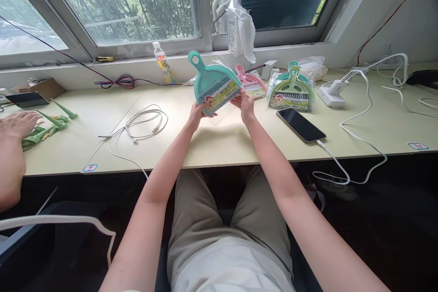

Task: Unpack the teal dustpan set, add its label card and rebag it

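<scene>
Between my two hands, a teal mini dustpan and brush set point(212, 83) is held tilted above the table, its handle with a ring pointing up and to the left. A printed label runs along its brush, and clear wrap shows around it. My left hand point(197, 115) grips the lower left corner. On the right edge, my right hand point(244, 104) has its fingers closed on the set. Just behind lies a pink dustpan and brush set point(251, 83). To its right, green dustpan sets point(291, 91) lie in clear wrap.
A phone point(301, 125) on a white cable lies front right, near a white charger point(333, 93). Left are a coiled cable point(145, 123) and a bottle point(163, 64) by the window. Another person's hand point(17, 127) rests by green pieces point(51, 123) at far left.
</scene>
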The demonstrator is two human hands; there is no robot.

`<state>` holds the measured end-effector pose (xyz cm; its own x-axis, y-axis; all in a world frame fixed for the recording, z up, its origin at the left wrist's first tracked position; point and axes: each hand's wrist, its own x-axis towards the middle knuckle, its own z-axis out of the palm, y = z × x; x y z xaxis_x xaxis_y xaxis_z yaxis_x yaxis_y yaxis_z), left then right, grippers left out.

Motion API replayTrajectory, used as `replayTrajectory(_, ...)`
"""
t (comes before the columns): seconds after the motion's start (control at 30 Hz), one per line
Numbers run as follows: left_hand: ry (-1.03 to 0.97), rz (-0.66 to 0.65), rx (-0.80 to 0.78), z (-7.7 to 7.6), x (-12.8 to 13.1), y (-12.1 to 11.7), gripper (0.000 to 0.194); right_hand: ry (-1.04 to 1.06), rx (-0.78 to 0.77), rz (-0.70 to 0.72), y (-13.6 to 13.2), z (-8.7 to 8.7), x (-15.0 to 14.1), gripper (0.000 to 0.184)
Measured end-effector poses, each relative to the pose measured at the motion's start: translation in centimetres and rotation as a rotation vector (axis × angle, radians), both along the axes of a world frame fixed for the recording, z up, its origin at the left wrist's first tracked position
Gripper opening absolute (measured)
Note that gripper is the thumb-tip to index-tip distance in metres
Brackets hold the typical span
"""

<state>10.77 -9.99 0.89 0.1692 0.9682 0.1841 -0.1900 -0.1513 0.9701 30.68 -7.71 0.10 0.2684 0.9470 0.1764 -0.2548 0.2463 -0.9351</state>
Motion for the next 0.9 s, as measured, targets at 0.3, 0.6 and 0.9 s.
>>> replayTrajectory(0.3,-0.21,0.188,-0.252,-0.6,-4.0,2.6,0.04,-1.139,0.367,-0.245,-1.0,-1.3,1.2,0.059)
replayTrajectory(0.6,-0.118,0.026,-0.336,-1.3,-4.7,2.8,0.045,-1.011,0.465,-0.161,-0.7,-1.1,0.6,0.015)
replayTrajectory(0.9,0.212,-0.237,-0.33,-0.5,-5.2,1.4,0.052,-0.905,0.48,-0.261,-1.3,-0.7,0.2,0.015)
